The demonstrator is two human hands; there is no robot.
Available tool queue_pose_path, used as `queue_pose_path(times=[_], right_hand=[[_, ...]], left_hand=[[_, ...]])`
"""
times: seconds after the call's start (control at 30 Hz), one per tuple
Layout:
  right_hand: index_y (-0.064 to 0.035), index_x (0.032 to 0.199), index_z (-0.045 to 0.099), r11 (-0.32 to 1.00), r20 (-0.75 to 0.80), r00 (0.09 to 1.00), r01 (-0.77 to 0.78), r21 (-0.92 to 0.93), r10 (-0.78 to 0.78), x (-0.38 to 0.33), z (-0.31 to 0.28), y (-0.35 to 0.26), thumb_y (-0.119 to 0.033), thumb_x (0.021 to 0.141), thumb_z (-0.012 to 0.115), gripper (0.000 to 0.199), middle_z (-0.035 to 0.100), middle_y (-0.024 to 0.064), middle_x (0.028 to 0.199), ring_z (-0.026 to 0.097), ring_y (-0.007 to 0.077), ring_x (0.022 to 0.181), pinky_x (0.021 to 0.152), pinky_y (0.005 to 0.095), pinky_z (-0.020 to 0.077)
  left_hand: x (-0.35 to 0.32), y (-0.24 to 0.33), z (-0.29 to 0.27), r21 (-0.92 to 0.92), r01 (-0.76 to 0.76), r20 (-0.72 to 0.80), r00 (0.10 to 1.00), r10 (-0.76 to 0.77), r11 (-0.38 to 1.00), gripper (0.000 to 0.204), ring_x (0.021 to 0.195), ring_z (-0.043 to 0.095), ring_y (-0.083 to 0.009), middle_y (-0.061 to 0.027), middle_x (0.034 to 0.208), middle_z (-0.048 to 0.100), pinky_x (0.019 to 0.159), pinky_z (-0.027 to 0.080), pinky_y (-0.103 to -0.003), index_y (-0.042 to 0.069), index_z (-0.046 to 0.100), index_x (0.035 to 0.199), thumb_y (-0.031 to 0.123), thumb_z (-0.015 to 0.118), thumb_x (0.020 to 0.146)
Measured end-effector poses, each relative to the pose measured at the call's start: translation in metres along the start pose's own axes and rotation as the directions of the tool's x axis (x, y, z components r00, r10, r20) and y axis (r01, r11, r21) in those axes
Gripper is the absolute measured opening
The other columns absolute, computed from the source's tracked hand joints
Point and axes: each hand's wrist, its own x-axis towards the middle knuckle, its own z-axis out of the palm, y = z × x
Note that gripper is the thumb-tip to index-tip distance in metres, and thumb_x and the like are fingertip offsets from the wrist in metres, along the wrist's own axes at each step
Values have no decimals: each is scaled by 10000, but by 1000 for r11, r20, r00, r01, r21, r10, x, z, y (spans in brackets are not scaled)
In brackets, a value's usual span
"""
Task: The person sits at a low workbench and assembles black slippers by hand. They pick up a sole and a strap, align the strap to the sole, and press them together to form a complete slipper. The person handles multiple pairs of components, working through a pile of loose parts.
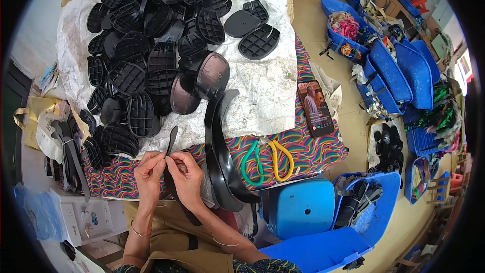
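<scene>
My left hand (149, 176) and my right hand (185, 178) meet at the table's near edge, fingertips pinched together on a long, thin black strip (173, 139). One end of the strip points up past my fingers, and the rest hangs down over my lap. Just right of my right hand, longer curved, glossy black strips (216, 146) lie over the edge. Beyond my hands is a big heap of black moulded pieces (129, 76) with rounded ends and grid-ribbed undersides. Scissors (273, 159) with one green and one yellow handle rest right of the long strips.
A white sheet (262, 86) covers much of the patterned tablecloth (323, 149). A phone (316, 108) lies at the right edge. A blue stool (298, 207) and a blue bin (386, 197) stand below right. More blue bins (391, 71) line the floor. Dark strips (73, 156) hang at left.
</scene>
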Motion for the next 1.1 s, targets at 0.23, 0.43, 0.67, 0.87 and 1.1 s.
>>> queue_pose_path(times=[0.23,0.43,0.67,0.87,1.1], right_hand=[[21,969,635,998,-36,999,33,-51,-35,0,1,8,9,906,664,70,612,0,884,568,27,762,670,190,480],[14,966,635,990,-37,997,64,-128,-69,-2,-1,16,1,915,655,56,612,-6,873,542,24,709,611,194,463],[10,969,637,998,-37,999,-23,53,24,0,-1,16,-24,918,659,65,640,11,871,596,56,788,707,219,495],[14,967,630,1000,-3,1000,7,24,-7,0,1,8,-4,918,650,56,599,-4,887,572,44,776,687,204,474],[2,924,588,980,-66,988,128,-155,-140,1,3,12,58,861,644,101,532,15,865,522,58,748,657,214,447]], left_hand=[[3,2,-3,81,7,59,998,-12,997,190,829,538,-104,-48,953,638,717,420,-241,-25,717,1071,26,652,899],[1,-8,-6,83,-33,59,998,28,996,175,878,591,-126,-67,970,663,774,460,-251,-31,718,1046,6,672,882],[7,-8,-10,-144,70,64,996,-61,987,155,846,609,-109,-80,966,679,738,471,-223,-46,721,1011,-33,696,859],[16,-13,-18,-211,94,130,989,-68,973,123,842,604,-99,-64,946,680,739,474,-223,-52,726,982,-30,692,866],[22,-12,-15,-179,113,196,978,-77,977,98,766,565,-68,-35,906,667,669,431,-206,-53,726,951,-29,690,863]])
